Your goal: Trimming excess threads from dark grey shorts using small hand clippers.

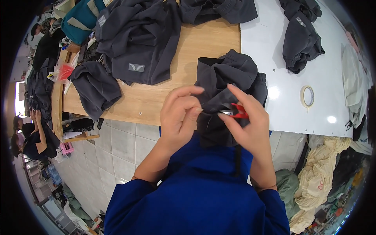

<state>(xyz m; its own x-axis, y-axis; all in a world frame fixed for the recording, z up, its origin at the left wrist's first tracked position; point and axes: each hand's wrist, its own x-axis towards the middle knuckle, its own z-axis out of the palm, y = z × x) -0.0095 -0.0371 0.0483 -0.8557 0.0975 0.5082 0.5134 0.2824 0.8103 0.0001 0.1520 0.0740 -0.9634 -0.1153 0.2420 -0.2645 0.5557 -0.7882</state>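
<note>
Worktop: a wood-toned board (184, 55) meets a glossy white section (266, 43) on the person's right, with dark grey garments lying on both.
Blue top: the person's short-sleeved top (199, 196) fills the lower middle, close to the table edge.
Large garment heap: a crumpled dark grey heap (137, 43) spreads over the far left of the wood.
Cream cloth: a bunched length (315, 176) lies below the white section, at the right.
Worked garment: the dark grey garment (233, 74) sits at the near edge where wood and white meet, under and between both hands, partly hanging over the edge.
Right hand: the hand (254, 123) is curled around snips, forefinger and thumb spread wide, thumb tip by the metal; the other fingers are mostly hidden.
Left hand: thumb and a finger of this hand (178, 121) meet in a pinch over the worked garment, forefinger lifted apart; whether thread or cloth is between the tips cannot be told.
Snips: red-handled (239, 111), metal toward the left hand.
Tape roll: a pale ring (307, 96) lies flat on the white section.
Patch: a light grey rectangle (136, 67) on the large heap.
</note>
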